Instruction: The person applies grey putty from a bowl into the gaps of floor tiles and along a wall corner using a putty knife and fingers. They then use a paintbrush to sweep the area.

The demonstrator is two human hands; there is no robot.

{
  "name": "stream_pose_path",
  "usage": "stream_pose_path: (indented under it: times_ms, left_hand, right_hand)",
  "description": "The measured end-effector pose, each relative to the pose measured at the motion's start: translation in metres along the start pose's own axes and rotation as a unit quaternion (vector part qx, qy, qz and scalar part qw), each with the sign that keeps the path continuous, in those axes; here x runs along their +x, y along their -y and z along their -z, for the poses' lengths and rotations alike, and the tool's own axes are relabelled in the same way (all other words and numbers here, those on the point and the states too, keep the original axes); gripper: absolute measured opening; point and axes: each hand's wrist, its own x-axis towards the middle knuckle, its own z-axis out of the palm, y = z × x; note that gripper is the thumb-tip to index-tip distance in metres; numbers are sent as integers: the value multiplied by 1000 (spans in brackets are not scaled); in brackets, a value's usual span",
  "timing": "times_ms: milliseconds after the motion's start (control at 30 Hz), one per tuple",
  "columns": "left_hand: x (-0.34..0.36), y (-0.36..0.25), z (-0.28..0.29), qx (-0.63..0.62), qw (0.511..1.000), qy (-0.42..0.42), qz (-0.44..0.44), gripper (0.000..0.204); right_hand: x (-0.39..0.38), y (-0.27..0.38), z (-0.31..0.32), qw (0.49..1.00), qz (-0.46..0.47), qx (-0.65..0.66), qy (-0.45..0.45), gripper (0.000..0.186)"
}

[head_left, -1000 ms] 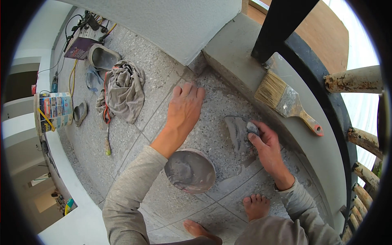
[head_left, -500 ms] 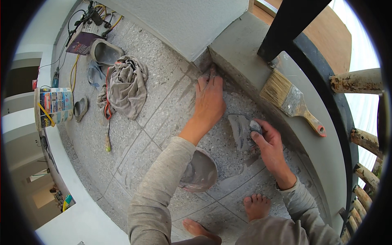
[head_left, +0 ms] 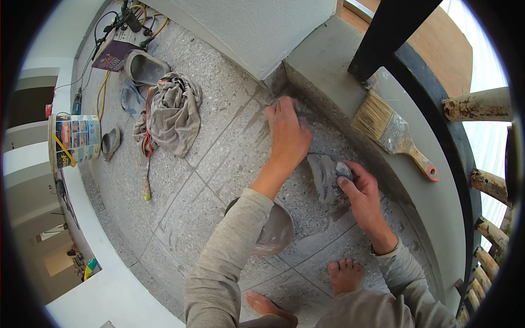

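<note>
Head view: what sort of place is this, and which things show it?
Probably a balcony or landing with building work under way: a railing with worn bars, a broad paintbrush on the ledge, and a grey-smeared bowl on the tiled floor.

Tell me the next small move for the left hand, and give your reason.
I'd probably slide the left hand a little along the floor beside the grey ledge: its bent fingers appear to rest there, and dark smears streak the surface close by. The right hand is occupied, pinching a small grey piece.
</note>
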Motion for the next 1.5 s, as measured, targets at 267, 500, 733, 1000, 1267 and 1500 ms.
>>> stream_pose_path:
  times_ms: [267,500,733,1000,1267,1500]
  left_hand:
    - [4,-7,-18,-38,998,-48,19,43]
    - [17,-13,-4,-71,993,-45,84,46]
    - [-2,-10,-5,-59,996,-15,61,44]
    - [6,2,-9,-10,997,-66,-31,42]
    - [12,-14,-11,-67,992,-68,83,46]
    - [15,-20,-11,-58,990,-76,103,47]
  right_hand:
    - [0,0,2,999,-24,-20,-4,34]
    - [1,-5,-4,999,8,-35,0,32]
    - [1,3,-6,1000,-18,-23,12,33]
    - [1,1,4,1000,-24,-18,-11,34]
    - [3,0,6,999,-23,-31,-16,35]
    - [1,5,-3,999,-20,-31,-9,35]
